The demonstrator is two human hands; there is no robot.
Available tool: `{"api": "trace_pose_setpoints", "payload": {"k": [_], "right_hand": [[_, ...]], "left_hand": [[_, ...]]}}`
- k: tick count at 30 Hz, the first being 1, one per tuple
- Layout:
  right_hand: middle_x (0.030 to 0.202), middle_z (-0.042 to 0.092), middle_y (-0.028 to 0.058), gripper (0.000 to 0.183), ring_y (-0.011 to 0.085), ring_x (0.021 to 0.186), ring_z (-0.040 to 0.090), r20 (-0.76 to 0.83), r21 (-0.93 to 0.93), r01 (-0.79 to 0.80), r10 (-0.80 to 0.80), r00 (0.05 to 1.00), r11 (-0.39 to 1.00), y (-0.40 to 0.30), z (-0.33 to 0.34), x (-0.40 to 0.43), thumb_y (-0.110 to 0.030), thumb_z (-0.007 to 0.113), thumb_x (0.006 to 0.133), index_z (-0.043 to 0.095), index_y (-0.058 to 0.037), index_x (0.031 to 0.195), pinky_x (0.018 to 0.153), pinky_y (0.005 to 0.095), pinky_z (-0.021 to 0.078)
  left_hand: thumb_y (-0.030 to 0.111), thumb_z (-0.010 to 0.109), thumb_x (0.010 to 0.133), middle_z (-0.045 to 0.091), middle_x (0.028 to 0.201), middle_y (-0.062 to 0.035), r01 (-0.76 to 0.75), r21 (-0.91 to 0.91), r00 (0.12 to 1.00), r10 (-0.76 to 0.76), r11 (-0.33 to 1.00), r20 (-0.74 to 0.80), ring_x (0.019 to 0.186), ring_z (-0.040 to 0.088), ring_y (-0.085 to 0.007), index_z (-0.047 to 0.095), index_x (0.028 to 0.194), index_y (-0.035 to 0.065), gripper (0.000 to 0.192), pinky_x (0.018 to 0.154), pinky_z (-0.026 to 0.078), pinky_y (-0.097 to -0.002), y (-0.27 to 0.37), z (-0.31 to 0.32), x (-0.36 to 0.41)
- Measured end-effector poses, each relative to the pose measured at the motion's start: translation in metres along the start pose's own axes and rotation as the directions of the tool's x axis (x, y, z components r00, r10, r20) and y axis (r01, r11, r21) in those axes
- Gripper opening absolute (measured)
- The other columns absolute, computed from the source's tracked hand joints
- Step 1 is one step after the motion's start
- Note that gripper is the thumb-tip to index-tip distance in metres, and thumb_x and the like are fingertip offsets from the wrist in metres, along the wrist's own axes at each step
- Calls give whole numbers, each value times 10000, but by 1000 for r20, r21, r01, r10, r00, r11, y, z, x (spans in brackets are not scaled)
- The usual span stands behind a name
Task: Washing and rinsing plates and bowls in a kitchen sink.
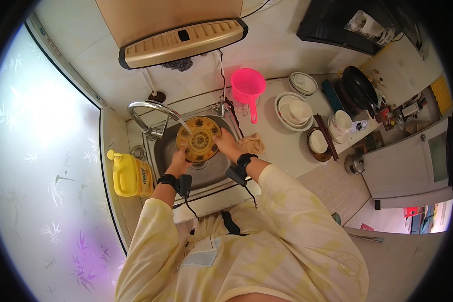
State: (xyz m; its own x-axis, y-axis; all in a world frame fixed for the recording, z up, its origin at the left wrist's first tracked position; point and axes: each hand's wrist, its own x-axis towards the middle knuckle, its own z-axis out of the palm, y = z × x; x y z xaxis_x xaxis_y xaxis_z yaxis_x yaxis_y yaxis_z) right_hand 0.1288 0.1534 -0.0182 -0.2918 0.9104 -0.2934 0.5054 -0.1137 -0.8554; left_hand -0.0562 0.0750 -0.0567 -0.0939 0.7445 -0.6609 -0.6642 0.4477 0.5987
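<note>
Both of my hands hold a yellow-brown patterned plate (201,140) by its rim over the stainless steel sink (215,175). My left hand (179,161) grips its lower left edge, thumb on the upper face. On the right side, my right hand (226,143) pinches the rim in the same way. Water runs from the curved chrome faucet (154,105) onto the plate's upper left part. The drain (199,165) shows just below the plate. A crumpled tan cloth (252,143) lies on the counter right of the sink, near my right wrist.
A yellow detergent jug (130,175) stands left of the sink. Behind it to the right sits a pink dipper (248,85). Stacked bowls (296,111), chopsticks (325,136) and a black wok (358,88) occupy the right counter. A water heater (183,43) overhangs the sink.
</note>
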Motion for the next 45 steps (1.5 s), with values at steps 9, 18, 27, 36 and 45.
{"api": "trace_pose_setpoints", "payload": {"k": [9,18,27,36,45], "right_hand": [[1108,541,241,423,384,990,540,-140,102,100,-85,986,990,15,21,7,-133,511,874,379,27,1242,813,429,445],[1051,579,216,328,403,946,543,8,-183,294,-298,955,938,-23,30,6,-43,454,869,460,-62,1196,781,443,442],[1094,584,157,394,346,976,552,43,-258,598,-609,792,759,-51,44,12,67,450,772,554,-75,1125,812,408,459],[1066,600,119,385,294,1006,557,223,-348,780,-763,607,520,-57,38,22,36,514,732,570,-78,1095,846,368,469],[1129,575,82,418,255,1058,546,263,-512,832,-882,391,216,-39,17,20,-11,525,740,540,-85,1152,889,333,457]], "left_hand": [[144,420,937,370,1304,-185,-172,131,984,176,976,-18,1210,397,-338,292,1294,27,397,954,429,-504,14,12,-28],[134,350,949,321,1357,-177,0,-13,1000,0,1000,31,1232,380,-317,298,1320,31,388,963,423,-425,2,-23,4],[319,291,980,283,1404,-153,-148,32,985,150,988,-79,1269,344,-281,161,1403,11,540,992,342,-296,25,-32,-11],[331,331,973,402,1288,-176,-160,-280,979,189,946,79,1208,395,-288,315,1280,-69,504,1071,305,-376,43,-8,-23],[176,437,951,543,1025,-113,-168,-490,934,296,856,197,989,539,-219,498,1026,-40,236,907,463,-311,29,-6,19]]}}
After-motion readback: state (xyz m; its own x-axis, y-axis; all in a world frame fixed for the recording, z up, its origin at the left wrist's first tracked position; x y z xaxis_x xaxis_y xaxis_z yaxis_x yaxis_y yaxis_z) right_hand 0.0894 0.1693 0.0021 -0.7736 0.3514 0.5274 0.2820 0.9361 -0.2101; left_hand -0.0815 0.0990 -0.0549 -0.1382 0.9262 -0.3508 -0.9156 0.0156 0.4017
